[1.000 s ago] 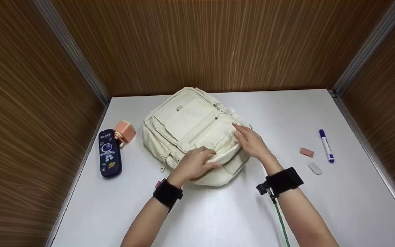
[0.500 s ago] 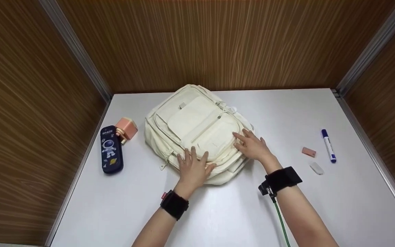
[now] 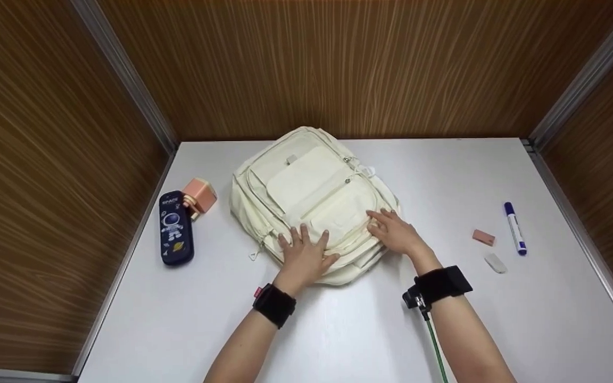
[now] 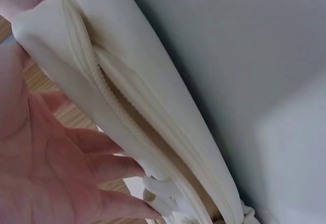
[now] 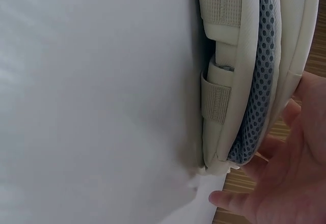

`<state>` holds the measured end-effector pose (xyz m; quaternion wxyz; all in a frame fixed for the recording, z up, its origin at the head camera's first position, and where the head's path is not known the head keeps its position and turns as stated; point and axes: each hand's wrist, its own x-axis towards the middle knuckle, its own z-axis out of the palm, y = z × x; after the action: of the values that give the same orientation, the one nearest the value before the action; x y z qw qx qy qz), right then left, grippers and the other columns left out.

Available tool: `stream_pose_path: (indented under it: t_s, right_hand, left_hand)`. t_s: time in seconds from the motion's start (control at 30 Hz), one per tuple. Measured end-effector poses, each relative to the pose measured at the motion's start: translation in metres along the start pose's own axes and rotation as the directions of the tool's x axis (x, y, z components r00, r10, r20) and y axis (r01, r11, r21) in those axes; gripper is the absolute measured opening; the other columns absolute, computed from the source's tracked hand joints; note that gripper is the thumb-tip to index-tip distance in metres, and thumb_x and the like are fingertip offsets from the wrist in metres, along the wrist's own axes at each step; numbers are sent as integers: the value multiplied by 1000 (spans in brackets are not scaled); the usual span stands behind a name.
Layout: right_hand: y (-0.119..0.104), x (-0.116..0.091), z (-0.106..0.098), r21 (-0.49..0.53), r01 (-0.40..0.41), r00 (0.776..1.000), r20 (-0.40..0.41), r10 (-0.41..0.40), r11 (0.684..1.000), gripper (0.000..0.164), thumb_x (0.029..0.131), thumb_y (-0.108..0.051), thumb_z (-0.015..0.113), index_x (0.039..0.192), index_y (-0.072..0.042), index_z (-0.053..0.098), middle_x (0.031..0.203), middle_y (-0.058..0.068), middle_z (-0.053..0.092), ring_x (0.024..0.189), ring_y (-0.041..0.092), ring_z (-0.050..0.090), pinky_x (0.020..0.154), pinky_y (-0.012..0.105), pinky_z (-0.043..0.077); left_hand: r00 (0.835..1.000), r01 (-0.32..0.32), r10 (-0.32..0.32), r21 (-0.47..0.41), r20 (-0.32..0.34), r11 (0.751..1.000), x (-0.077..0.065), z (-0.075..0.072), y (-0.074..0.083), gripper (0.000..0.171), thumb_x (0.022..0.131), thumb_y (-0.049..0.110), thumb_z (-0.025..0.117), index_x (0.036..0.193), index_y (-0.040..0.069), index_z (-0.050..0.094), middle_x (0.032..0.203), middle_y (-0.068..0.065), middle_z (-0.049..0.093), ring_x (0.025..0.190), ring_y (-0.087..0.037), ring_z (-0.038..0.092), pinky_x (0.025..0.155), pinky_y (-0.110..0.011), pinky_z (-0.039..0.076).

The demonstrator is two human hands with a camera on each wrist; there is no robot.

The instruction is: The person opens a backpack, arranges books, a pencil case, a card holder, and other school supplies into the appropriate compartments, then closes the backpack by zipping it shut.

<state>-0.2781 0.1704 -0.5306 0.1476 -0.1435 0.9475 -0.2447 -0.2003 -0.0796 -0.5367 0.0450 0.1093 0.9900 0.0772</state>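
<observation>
A cream backpack (image 3: 312, 175) lies tilted on the white table, its front pockets facing up. My left hand (image 3: 304, 260) rests on its near end with fingers spread. In the left wrist view that palm (image 4: 46, 168) is beside a partly parted zip (image 4: 137, 117) on the bag. My right hand (image 3: 398, 234) touches the near right edge of the bag, its fingers loosely bent. From the right wrist view, the right fingers (image 5: 267, 165) lie by the bag's rim, next to grey mesh padding (image 5: 260, 76) and webbing straps (image 5: 216, 99). Neither hand grips anything.
At the left lie a dark blue astronaut pencil case (image 3: 176, 229) and a pink-and-cream boxy object (image 3: 200, 194) touching it. On the right are a blue-capped marker (image 3: 515, 229), a pink eraser-like block (image 3: 483, 237) and a small pale grey piece (image 3: 495, 263). Wood-grain panels (image 3: 328, 69) enclose the table.
My left hand has turned from thumb-side up to spread over the bag's near end. The right hand has settled slightly nearer along its edge. The view has shifted a little.
</observation>
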Motion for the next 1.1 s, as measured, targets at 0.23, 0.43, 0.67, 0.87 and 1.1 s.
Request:
stream_pose_path:
  t_s: [0.23, 0.43, 0.67, 0.87, 1.1]
  right_hand:
    - [-13, -11, 2, -44, -40, 999, -10, 40, 998, 55, 103, -40, 44, 150, -11, 40, 152, 29, 31, 140, 49, 23, 106, 67, 24]
    - [-28, -22, 7, -161, -136, 991, -28, 133, 978, 58, 102, -45, 45, 149, -12, 41, 146, 30, 39, 132, 50, 38, 94, 67, 39]
    - [-34, -32, 8, -217, -151, 989, -39, 146, 965, 57, 100, -47, 48, 145, -11, 47, 125, 30, 57, 96, 47, 61, 70, 57, 51]
    - [-34, -43, 1, -234, -148, 989, -33, 144, 961, 53, 97, -45, 57, 138, -12, 55, 104, 26, 67, 76, 38, 64, 56, 47, 49]
    - [-46, -48, -6, -290, -137, 988, 30, 152, 947, 47, 97, -40, 59, 133, -10, 59, 108, 23, 66, 85, 41, 65, 65, 52, 51]
  left_hand:
    - [997, -59, 62, -71, 50, 996, 10, -7, -16, 70, 92, 71, 40, 149, 30, 42, 151, -33, 27, 137, -56, 21, 104, -74, 11]
    - [989, -94, 108, -136, 97, 986, 21, -14, -28, 63, 94, 66, 40, 147, 31, 46, 155, -27, 23, 141, -50, 16, 107, -70, 3]
    - [986, -151, 158, -116, 55, 982, 34, -15, -30, 36, 99, 52, 46, 117, 22, 55, 150, -30, 33, 137, -53, 25, 106, -72, 12]
    - [980, -186, 193, -147, 38, 972, 43, -15, -29, 28, 97, 45, 54, 109, 20, 54, 149, -29, 34, 137, -53, 25, 107, -70, 13]
    - [971, -214, 232, -208, 65, 955, 51, -20, -34, 24, 95, 40, 59, 104, 18, 55, 151, -29, 30, 139, -51, 24, 107, -70, 12]
